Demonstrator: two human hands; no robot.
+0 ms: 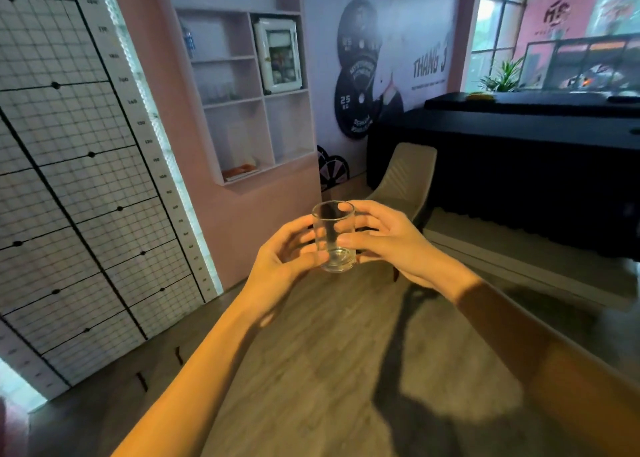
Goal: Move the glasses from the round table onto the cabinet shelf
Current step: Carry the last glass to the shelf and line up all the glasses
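You hold one clear glass [334,237] upright between both hands, out in front of you, with your two bare forearms angling in from the bottom corners of the view. Your left hand [284,259] cups the lower part from the left, fingers curled behind it and thumb lying near the thick base. Your right hand [391,245] grips from the right, a fingertip at the rim and the thumb pressed across the near side (you can see the fingers through the clear wall). The glass looks empty and hangs over the wooden floor [311,370], touching nothing but your hands. Ahead and up to the left, the cabinet shelf [235,102] is set in the pink wall, well apart from the glass; pale shapes stand on it, too blurred to name. A small fridge [278,55] fills the upper right compartment. A grey chair [405,183] stands beyond your right hand, beside a dark worktop [519,134].
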